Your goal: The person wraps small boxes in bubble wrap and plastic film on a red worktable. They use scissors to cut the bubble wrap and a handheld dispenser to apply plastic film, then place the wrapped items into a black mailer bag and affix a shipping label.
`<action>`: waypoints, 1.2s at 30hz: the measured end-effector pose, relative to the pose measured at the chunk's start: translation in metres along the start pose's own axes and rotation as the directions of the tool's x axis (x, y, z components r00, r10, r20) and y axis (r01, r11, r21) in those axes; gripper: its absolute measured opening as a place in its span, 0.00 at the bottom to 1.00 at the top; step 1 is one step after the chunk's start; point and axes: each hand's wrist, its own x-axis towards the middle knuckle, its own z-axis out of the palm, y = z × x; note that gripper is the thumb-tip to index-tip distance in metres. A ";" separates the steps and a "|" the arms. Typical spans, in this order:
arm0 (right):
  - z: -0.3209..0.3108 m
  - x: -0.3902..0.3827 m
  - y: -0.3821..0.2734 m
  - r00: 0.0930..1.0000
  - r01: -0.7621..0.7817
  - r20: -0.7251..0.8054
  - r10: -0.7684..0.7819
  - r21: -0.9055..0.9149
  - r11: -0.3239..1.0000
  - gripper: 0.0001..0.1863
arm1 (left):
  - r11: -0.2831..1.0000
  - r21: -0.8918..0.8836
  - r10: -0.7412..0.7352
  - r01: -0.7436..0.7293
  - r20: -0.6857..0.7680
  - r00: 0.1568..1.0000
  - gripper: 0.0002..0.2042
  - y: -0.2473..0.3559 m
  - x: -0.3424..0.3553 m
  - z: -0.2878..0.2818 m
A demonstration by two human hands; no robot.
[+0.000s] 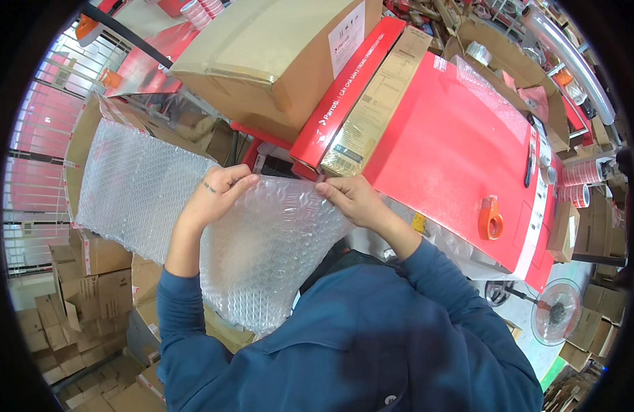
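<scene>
A sheet of clear bubble wrap (262, 240) hangs in front of me, held by its top edge. My left hand (221, 192) pinches that edge with fingers curled, and my right hand (353, 200) grips it at the right corner. Between the two hands the edge is stretched nearly straight. To the left, more bubble wrap (142, 178) drapes over a large cardboard box. Just beyond my right hand lie a long red box (355, 89) and a brown carton strip sealed with clear tape (379, 103), side by side on the red table.
The red table (440, 158) stretches to the right. On it are an orange tape dispenser (491, 218) and a dark cutter-like tool (530, 165). A big carton (262, 69) stands at the back. Rolls of tape (579, 182) and a fan (557, 312) are at right; cartons (101, 288) pile up lower left.
</scene>
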 end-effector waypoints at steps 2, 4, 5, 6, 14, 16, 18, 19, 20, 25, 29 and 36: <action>0.004 -0.009 -0.002 1.000 -0.027 -0.013 0.028 0.007 1.000 0.27 | 1.000 -0.008 0.003 -0.003 -0.012 1.000 0.16 -0.002 -0.006 0.003; 0.000 0.000 0.002 1.000 -0.004 -0.031 0.004 0.009 1.000 0.28 | 1.000 -0.015 0.025 -0.025 -0.042 0.999 0.17 -0.003 0.005 0.002; 0.000 0.002 0.003 0.999 0.006 -0.037 -0.006 0.006 1.000 0.28 | 0.999 -0.019 0.032 -0.033 -0.056 0.998 0.17 -0.003 0.007 0.001; -0.001 0.000 0.002 0.999 0.002 -0.034 -0.003 -0.006 1.000 0.28 | 0.999 -0.018 0.035 -0.036 -0.057 0.998 0.17 -0.004 0.007 0.002; 0.004 -0.023 0.000 0.996 -0.084 -0.033 0.088 0.097 0.992 0.25 | 0.993 -0.106 -0.044 0.043 -0.006 0.999 0.16 -0.015 0.004 0.009; -0.013 -0.032 0.006 0.966 -0.242 0.110 0.232 0.086 0.967 0.21 | 0.980 -0.184 -0.091 0.075 -0.079 0.993 0.16 -0.018 0.001 -0.009; -0.039 -0.039 0.014 0.925 -0.259 0.271 0.266 -0.061 0.964 0.15 | 0.976 -0.177 -0.134 0.124 -0.047 0.990 0.17 -0.021 -0.002 -0.023; -0.042 -0.044 0.018 0.935 -0.284 0.228 0.273 0.015 0.959 0.15 | 0.978 -0.130 -0.159 0.161 0.025 0.987 0.18 -0.023 -0.007 -0.031; -0.044 -0.050 0.022 0.945 -0.292 0.184 0.271 0.100 0.951 0.15 | 0.977 -0.082 -0.187 0.195 0.096 0.978 0.18 -0.026 -0.012 -0.035; -0.067 -0.065 0.042 0.953 -0.302 0.031 0.302 0.201 0.932 0.13 | 0.936 0.172 -0.306 0.308 -0.036 0.951 0.22 -0.041 -0.008 -0.044; -0.084 -0.075 0.048 0.940 -0.340 -0.015 0.342 0.068 0.938 0.13 | 0.946 0.008 -0.325 0.325 0.063 0.944 0.21 -0.045 -0.015 -0.067; -0.064 -0.049 0.004 0.998 -0.020 -0.055 -0.001 -0.372 0.928 0.34 | 0.980 0.181 -0.076 0.077 -0.017 0.997 0.15 -0.020 -0.001 -0.069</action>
